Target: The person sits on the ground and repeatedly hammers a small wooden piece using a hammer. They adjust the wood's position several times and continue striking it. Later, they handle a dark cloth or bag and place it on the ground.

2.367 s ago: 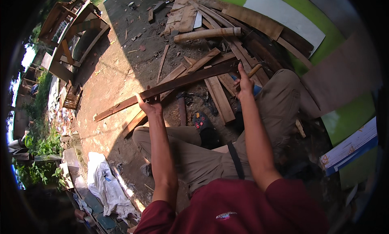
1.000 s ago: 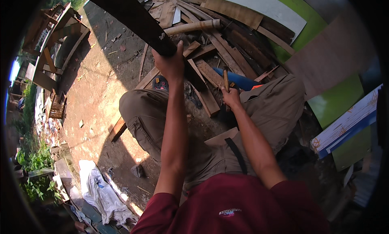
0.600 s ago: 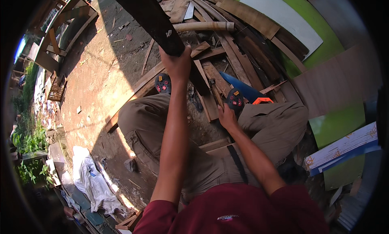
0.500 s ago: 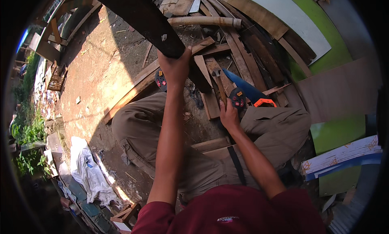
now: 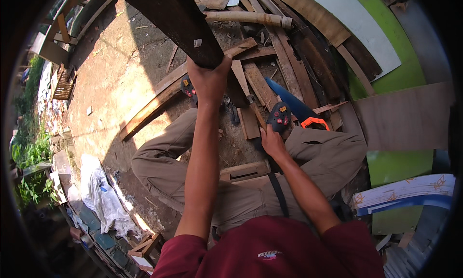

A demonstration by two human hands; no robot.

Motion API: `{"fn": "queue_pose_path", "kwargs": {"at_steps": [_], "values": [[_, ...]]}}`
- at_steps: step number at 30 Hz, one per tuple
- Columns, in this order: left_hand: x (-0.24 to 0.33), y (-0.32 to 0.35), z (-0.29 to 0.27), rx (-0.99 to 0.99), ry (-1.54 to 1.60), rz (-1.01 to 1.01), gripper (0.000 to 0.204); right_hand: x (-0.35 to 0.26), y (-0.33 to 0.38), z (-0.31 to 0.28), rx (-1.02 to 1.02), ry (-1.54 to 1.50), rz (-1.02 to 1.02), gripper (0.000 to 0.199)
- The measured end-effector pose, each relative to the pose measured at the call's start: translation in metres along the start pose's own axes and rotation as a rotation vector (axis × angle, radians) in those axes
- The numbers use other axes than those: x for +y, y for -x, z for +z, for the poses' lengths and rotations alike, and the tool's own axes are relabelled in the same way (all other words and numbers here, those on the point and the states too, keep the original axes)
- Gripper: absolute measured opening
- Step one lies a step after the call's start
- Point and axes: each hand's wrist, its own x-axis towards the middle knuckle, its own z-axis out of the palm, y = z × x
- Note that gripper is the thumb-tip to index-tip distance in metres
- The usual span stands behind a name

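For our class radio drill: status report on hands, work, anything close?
Left hand gripping dark beam, slanted. Right hand gripping wooden-handled tool, tip near beam's lower end. Blue saw lying to the right.

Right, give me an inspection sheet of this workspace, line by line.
Surface: brown ground, part sunlit, part shaded.
Things in hand: long dark-brown wooden beam; slim wooden-handled tool, head near the beam's lower end.
Clutter: brown wooden planks, piled; blue-bladed, orange-handled saw; crumpled white cloth.
Hands: left hand grips the beam; right hand grips the tool.
Cables: none identifiable; a dark tangle is unclear.
Surroundings: bright-green flat panels right; green leafy plants left.
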Motion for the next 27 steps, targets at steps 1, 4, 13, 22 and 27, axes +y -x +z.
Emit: {"fn": "queue_pose_path", "kwargs": {"at_steps": [1, 4, 13, 22, 27], "values": [[0.000, 0.000, 0.000, 0.016, 0.011, 0.023, 0.036, 0.001, 0.000, -0.001, -0.019, 0.040, 0.021, 0.031], [-0.003, 0.000, -0.004, 0.057, 0.054, 0.055, 0.035, -0.012, -0.005, -0.013, 0.042, -0.084, -0.044, 0.030], [-0.005, 0.000, -0.019, 0.051, 0.047, 0.064, 0.030, -0.013, -0.009, -0.001, -0.037, -0.029, -0.037, 0.028], [-0.011, 0.001, -0.038, 0.091, 0.138, 0.056, 0.030, 0.006, -0.003, 0.007, -0.026, 0.013, 0.020, 0.032], [-0.029, 0.008, -0.060, 0.173, 0.162, 0.039, 0.027, -0.011, 0.001, 0.001, 0.019, 0.003, -0.037, 0.034]]}}
